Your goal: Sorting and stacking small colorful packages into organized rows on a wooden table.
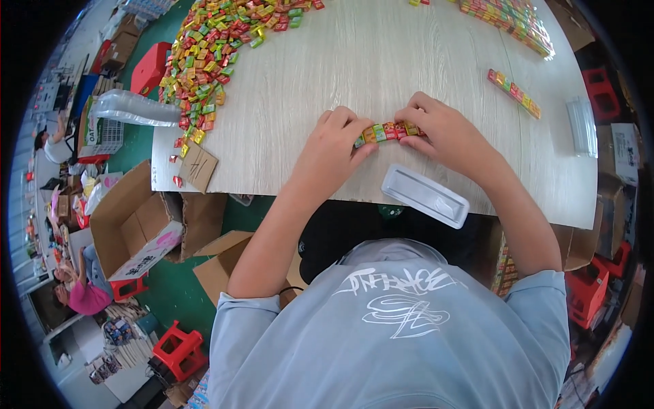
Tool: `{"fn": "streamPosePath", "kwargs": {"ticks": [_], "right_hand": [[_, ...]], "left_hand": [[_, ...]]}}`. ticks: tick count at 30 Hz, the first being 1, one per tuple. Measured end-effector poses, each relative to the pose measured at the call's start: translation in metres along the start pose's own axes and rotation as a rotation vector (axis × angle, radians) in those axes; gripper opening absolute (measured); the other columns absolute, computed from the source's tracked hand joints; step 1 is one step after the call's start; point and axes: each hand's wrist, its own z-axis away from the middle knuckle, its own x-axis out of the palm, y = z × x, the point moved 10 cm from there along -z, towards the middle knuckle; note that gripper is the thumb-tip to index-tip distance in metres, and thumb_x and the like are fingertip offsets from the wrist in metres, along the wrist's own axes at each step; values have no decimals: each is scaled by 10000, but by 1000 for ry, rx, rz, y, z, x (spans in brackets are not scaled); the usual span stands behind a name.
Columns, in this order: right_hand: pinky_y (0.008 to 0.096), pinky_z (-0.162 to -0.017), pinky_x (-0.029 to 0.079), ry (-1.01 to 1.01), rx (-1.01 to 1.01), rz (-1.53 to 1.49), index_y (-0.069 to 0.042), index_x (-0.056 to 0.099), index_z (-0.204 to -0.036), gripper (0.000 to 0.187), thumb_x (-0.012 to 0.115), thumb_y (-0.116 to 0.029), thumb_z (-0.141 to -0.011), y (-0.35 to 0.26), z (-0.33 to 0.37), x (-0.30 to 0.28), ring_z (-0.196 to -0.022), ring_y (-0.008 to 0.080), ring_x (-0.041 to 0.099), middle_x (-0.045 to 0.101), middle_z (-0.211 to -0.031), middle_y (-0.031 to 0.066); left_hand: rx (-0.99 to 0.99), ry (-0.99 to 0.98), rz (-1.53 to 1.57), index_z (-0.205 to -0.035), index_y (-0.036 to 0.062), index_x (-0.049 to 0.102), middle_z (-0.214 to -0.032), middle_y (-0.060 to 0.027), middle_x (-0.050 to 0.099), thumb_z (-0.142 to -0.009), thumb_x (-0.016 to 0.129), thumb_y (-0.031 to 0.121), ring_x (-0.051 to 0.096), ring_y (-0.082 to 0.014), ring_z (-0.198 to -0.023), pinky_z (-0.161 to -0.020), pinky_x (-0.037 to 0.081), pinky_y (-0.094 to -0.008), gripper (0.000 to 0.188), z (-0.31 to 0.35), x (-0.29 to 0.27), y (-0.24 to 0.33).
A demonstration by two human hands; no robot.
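Observation:
A short row of small wrapped sweets [390,131] in red, green and yellow lies on the table between my hands. My left hand [332,148] is closed with thumb and fingers at the row's left end. At the other end, my right hand [441,133] pinches the sweets and partly covers them. Just below the right hand, a shallow white plastic tray [424,193] sits at the table's near edge with nothing in it. Farther right, a second row of sweets [514,93] lies at a slant, touched by neither hand.
A large heap of loose sweets [204,68] spreads over the table's far left. Packed rows [507,27] stand at the far right. Clear trays [581,127] are stacked at the right edge, others [136,109] at the left. Open cardboard boxes [133,225] and red stools [178,351] surround the table.

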Motion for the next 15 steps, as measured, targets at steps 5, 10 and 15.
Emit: {"fn": "streamPosePath", "kwargs": {"ticks": [5, 10, 15], "right_hand": [[413, -855, 552, 57, -22, -8, -85, 706, -1226, 331, 771, -147, -908, 2, 2, -1, -971, 318, 662, 620, -1109, 118], [409, -841, 548, 110, 11, 29, -112, 732, -1251, 355, 778, -150, -901, 6, 9, -6, -947, 299, 657, 616, -1081, 107], [400, -842, 546, 132, 22, 63, -126, 754, -1224, 331, 782, -149, -895, 8, 16, -5, -945, 284, 652, 611, -1066, 98]], "left_hand": [[33, 10, 4, -1156, 50, 751, -1042, -121, 628, -850, 826, 150, 606, -331, -1024, -905, 528, -430, 331, -2, 2, -3], [74, -3, 10, -1155, 73, 757, -1016, -104, 623, -846, 828, 146, 605, -317, -1001, -880, 532, -422, 326, -12, 3, 4], [98, -35, 10, -1149, 79, 756, -1007, -100, 618, -842, 829, 139, 604, -313, -988, -873, 532, -420, 321, -19, 8, 6]]}}
